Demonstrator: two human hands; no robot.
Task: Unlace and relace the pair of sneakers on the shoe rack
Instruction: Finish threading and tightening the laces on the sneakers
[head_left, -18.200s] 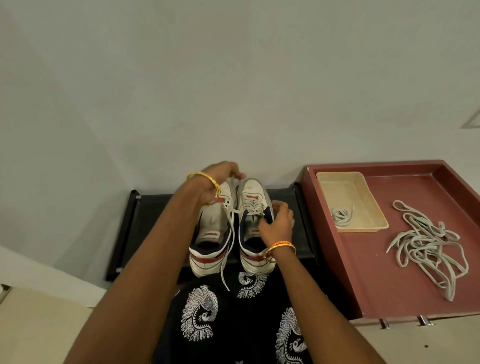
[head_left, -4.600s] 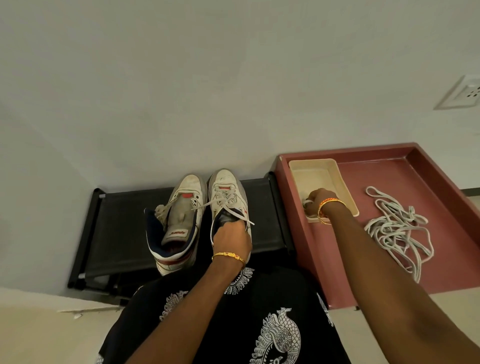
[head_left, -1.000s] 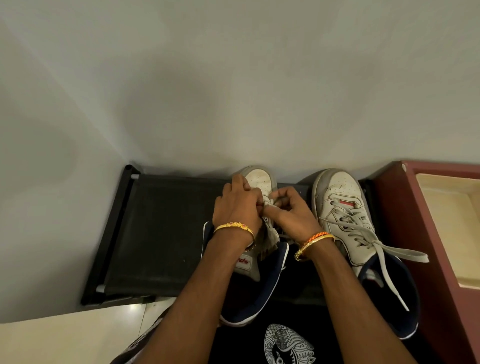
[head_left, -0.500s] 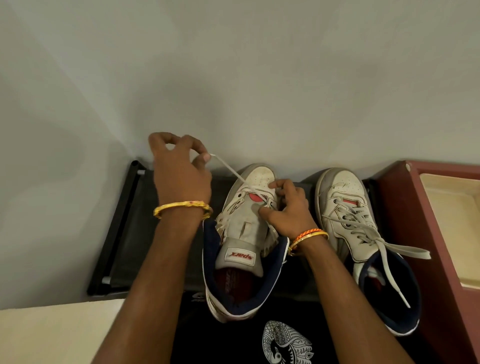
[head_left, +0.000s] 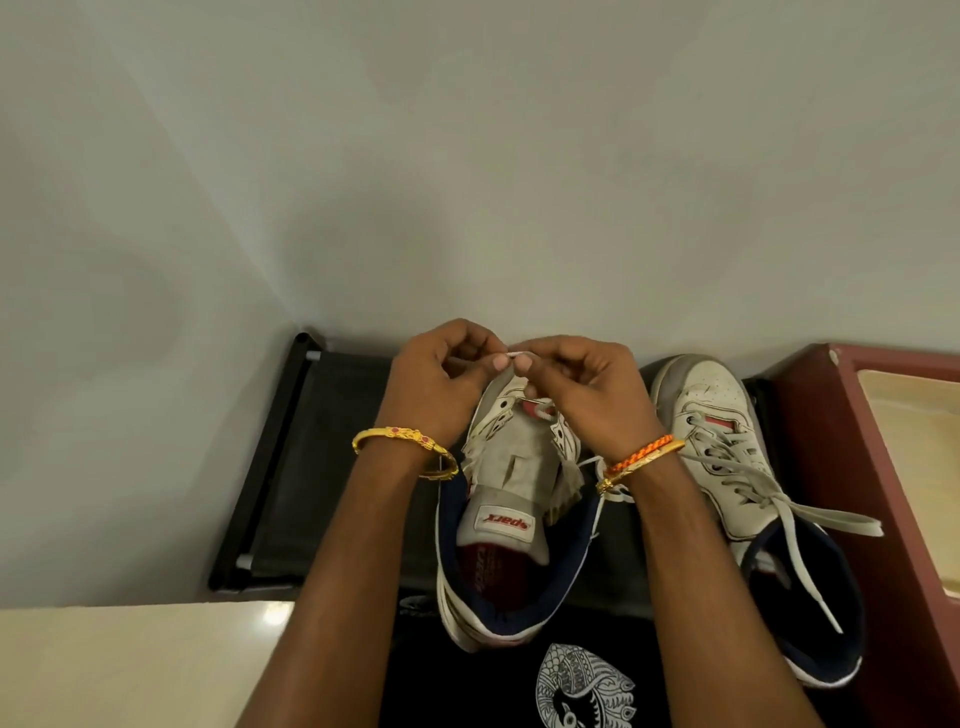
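Two white sneakers with navy collars sit on the black shoe rack (head_left: 322, 467). The left sneaker (head_left: 514, 499) has its tongue pulled open, and a white lace (head_left: 543, 410) crosses only its lowest eyelets. Above its toe, my left hand (head_left: 441, 379) and my right hand (head_left: 582, 389) meet, both pinching the lace's two ends together between thumb and fingers. The right sneaker (head_left: 727, 457) stands beside it, laced, with loose lace ends (head_left: 810, 525) trailing toward its heel.
A dark red tray (head_left: 841, 426) borders the rack on the right, with a cream inner tray (head_left: 919, 457) inside it. A grey wall rises behind the rack. Pale floor shows at the lower left, and my dark printed shirt at the bottom.
My left hand, which half a second ago pulled the lace out to the upper left, has come back to the middle and now meets my right hand above the toe.
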